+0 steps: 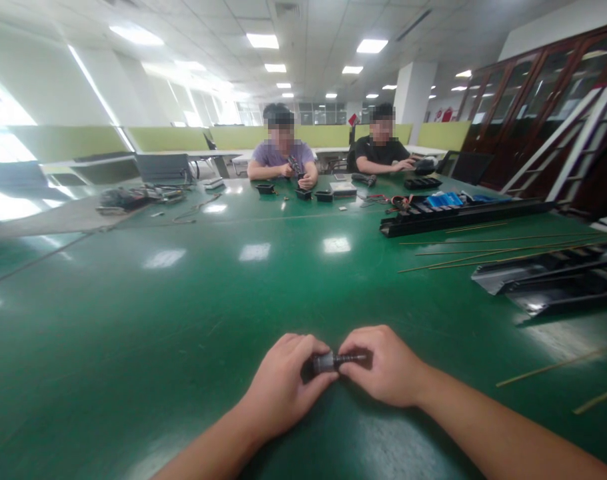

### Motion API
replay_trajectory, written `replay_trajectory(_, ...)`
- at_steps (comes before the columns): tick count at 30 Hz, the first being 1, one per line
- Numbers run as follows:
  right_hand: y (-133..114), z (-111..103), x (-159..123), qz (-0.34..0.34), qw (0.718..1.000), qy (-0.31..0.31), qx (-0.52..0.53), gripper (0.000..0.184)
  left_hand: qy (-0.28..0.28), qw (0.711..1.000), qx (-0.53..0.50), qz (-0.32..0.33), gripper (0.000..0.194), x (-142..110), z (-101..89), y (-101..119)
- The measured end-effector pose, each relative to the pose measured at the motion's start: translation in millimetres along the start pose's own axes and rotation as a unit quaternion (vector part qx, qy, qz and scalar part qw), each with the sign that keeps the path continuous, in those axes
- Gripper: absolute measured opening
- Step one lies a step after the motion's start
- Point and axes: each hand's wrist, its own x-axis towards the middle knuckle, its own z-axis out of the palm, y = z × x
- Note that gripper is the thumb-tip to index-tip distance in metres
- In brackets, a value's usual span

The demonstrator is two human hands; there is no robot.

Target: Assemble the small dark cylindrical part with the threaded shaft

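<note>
Lower ctr of frame: gripping thick grey end of cyl. part [328, 362] w/ L hand [289, 377], curled close; holding thin end w/ R hand [388, 367] btwn thumb + fingers. Align ends, avoid squeezing hard, work low over tabletop [218, 293].

1. So we've got a small grey-and-black cylindrical part [325, 362] pinched in our left hand [283, 380], with our right hand [391, 363] on its thinner ribbed end, over the green table [183, 320].
2. Off to our right: long black channels [433, 223], plus loose yellowish rods [558, 365].
3. Across from us, a person in purple [263, 159] handles a dark part [296, 167], and a person in black [371, 152] is alongside.
</note>
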Motion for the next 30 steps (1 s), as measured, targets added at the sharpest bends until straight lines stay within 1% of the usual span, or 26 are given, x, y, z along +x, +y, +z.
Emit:
replay_trajectory(3,-0.2,-0.3,0.3,0.0,1.0,0.0,-0.004,0.006,0.003,1.0,-0.001,0.004,0.017,-0.3,0.4,-0.8)
replay_trajectory(11,1.3,0.1,0.0,0.001,1.0,-0.002,-0.01,0.006,-0.004,1.0,-0.006,-0.012,0.018,-1.4,0.7,-0.2)
replay_trajectory(21,2.0,-0.3,-0.5,-0.005,1.0,0.001,-0.013,0.005,-0.002,1.0,-0.008,-0.007,0.018,-1.1,1.3,-1.7)
replay_trajectory(30,0.6,0.2,-0.9,0.004,1.0,0.005,-0.012,0.005,0.002,1.0,-0.009,-0.011,0.018,-0.9,0.7,-1.1)
